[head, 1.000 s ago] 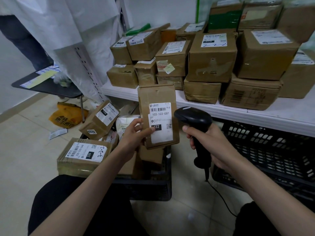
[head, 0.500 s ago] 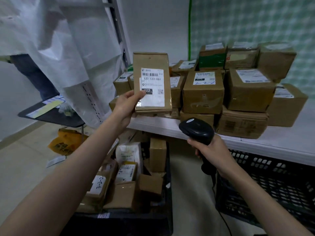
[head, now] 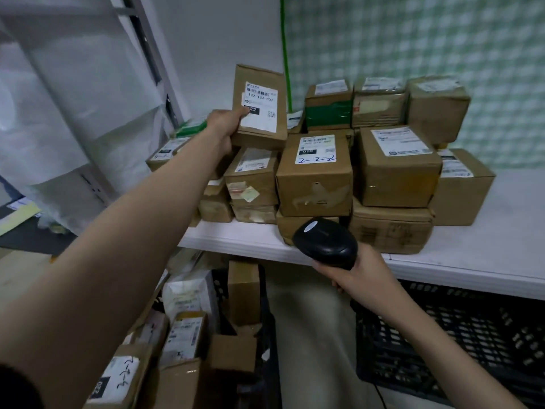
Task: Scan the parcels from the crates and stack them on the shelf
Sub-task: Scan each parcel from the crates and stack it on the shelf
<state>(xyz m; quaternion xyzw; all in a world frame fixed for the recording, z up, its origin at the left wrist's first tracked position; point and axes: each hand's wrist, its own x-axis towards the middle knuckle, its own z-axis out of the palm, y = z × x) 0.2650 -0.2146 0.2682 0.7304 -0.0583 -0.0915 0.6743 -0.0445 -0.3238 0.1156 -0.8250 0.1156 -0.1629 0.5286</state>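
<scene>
Above the white shelf (head: 460,255) and its stacked boxes (head: 314,175), my left hand (head: 225,125) grips the labelled parcel (head: 259,106) upright, thumb on its label; my right hand (head: 358,280) wraps the black scanner (head: 326,243).

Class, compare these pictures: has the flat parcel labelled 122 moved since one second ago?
Yes. The left hand has carried the flat parcel up and away from the crate, onto the stacked boxes on the shelf.

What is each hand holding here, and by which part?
Left hand grips the flat parcel at its lower left edge, thumb on the label. Right hand grips the scanner by its handle.
</scene>
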